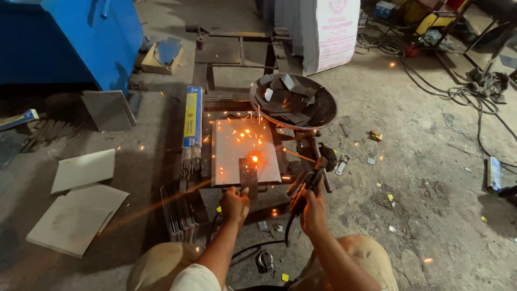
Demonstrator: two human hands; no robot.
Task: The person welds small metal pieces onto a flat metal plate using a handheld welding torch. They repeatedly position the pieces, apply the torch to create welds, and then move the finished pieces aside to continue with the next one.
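Note:
My left hand grips the near end of a small dark metal plate that lies on a pale square slab. A bright orange glow burns at the plate's far edge, and sparks fly over the slab and floor. My right hand is closed on a welding electrode holder whose black cable runs back toward me. The holder's tip is a little right of the glow, off the slab's near right edge.
A round metal pan full of cut metal pieces stands behind the slab. A long blue-and-yellow box with welding rods lies to the left. Pale boards lie at lower left, a blue machine at upper left, cables at right.

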